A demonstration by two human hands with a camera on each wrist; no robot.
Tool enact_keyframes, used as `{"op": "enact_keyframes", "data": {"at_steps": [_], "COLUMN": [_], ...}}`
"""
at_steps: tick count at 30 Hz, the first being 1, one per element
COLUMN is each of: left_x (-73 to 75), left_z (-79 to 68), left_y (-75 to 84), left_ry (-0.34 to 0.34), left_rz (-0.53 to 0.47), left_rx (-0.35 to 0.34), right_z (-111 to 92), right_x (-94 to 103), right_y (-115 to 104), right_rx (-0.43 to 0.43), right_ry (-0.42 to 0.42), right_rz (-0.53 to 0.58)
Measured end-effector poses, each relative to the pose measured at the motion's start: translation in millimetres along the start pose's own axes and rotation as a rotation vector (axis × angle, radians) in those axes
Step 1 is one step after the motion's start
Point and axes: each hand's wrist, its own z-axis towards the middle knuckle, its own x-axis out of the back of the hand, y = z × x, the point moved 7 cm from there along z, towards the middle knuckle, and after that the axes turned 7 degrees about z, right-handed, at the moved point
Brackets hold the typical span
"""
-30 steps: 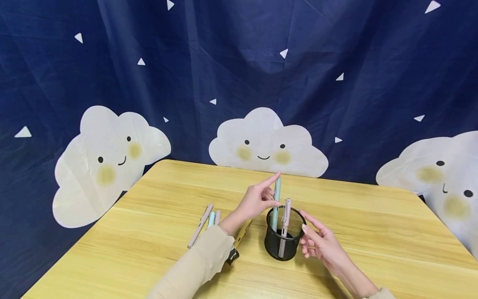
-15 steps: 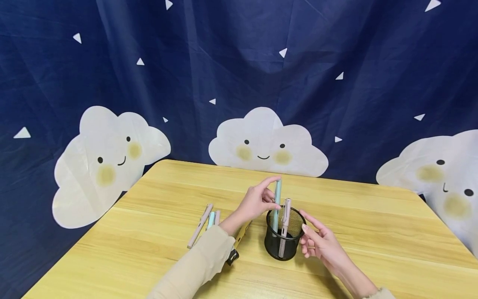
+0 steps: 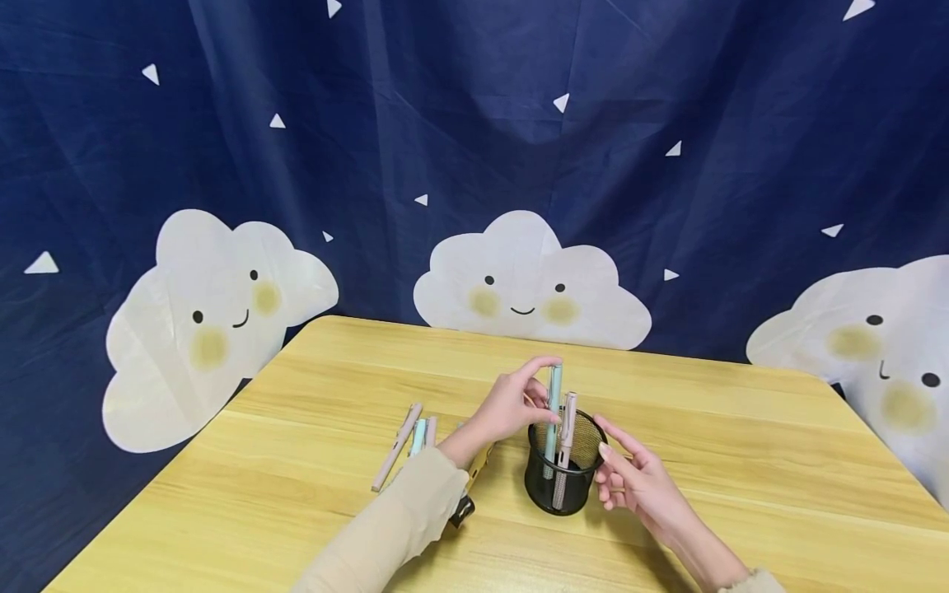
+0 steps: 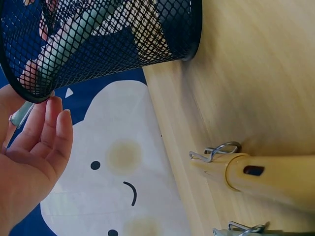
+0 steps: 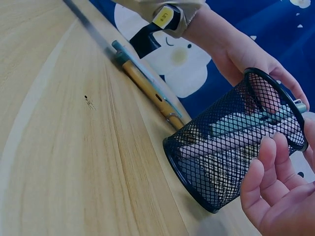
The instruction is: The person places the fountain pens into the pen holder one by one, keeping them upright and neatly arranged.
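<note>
My left hand (image 3: 511,405) pinches a light teal pen (image 3: 555,380) near its top, with the index finger on the cap end. The pen's lower part is inside a black mesh pen holder (image 3: 539,487), which stands upright on the table. Beside it in the holder leans a pale pink pen (image 3: 568,416). My right hand (image 3: 641,487) grips the holder's right rim between thumb and forefinger, its other fingers loosely bent. Through the mesh, the right wrist view shows the teal pen (image 5: 231,123) beside the pink pen (image 5: 221,144).
On the wooden table (image 3: 296,461), left of the holder, lie a pale pink pen (image 3: 396,449), a light teal pen (image 3: 418,436) and others partly behind my left forearm. A yellow pen (image 4: 275,177) lies near the holder. A dark blue cloud-print curtain (image 3: 474,107) hangs behind.
My left hand has lowered the teal pen deeper into the holder, and its index finger has bent down onto the pen's top. The right hand and the holder stay in place.
</note>
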Motion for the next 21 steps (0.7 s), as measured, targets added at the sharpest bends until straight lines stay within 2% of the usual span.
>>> {"op": "enact_keyframes", "data": {"at_steps": [10, 21], "left_x": [-3.3, -8.8], "left_z": [-0.4, -1.0], "left_y": [1.1, 2.8], "left_ry": [-0.016, -0.051], "left_rz": [0.014, 0.040], "left_rx": [0.014, -0.003], "right_z": [0.4, 0.7], "right_x": [0.7, 0.5], "right_y": [0.1, -0.1], "right_rx": [-0.004, -0.007], "right_ry": [0.013, 0.006], "right_rz": [-0.005, 0.000]}}
